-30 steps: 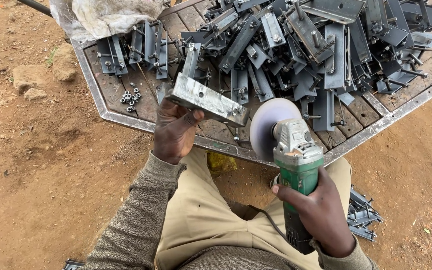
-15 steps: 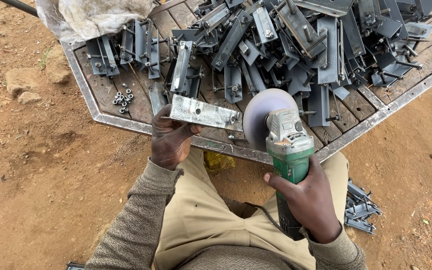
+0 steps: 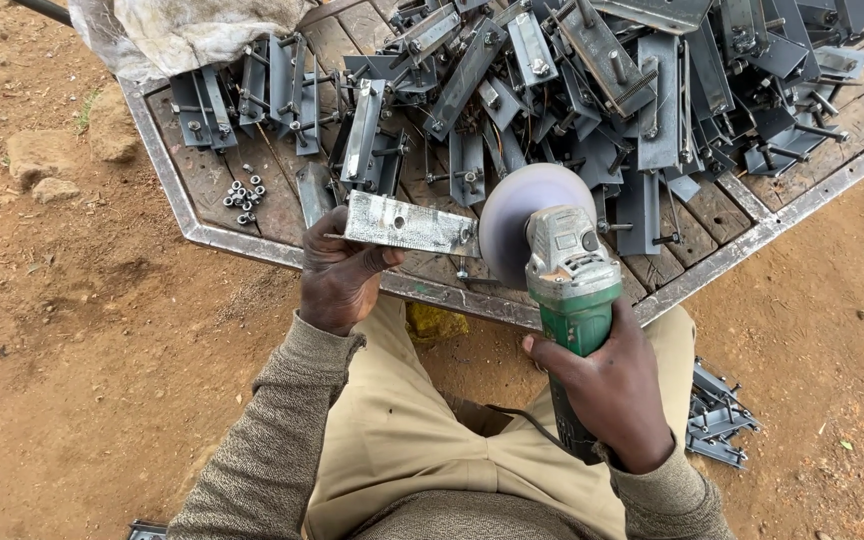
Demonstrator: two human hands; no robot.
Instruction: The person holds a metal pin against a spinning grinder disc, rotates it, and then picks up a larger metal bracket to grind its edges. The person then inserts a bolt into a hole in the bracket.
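Observation:
My left hand (image 3: pixel 340 275) grips a flat shiny metal plate (image 3: pixel 410 224) by its left end and holds it level over the near edge of the wooden table (image 3: pixel 222 238). A green angle grinder (image 3: pixel 572 290) is in my right hand (image 3: pixel 607 385), held by its body. Its round grey disc (image 3: pixel 517 215) meets the right end of the plate. A cable runs from the grinder back over my lap.
Many dark metal brackets (image 3: pixel 592 90) with bolts are heaped on the table. A few loose nuts (image 3: pixel 244 200) lie at its left. A dirty cloth (image 3: pixel 187 35) covers the far left corner. More brackets (image 3: pixel 717 420) lie on the dirt at my right.
The plate has tilted flatter and moved toward the grinder. The grinder disc has come up to the plate's right end.

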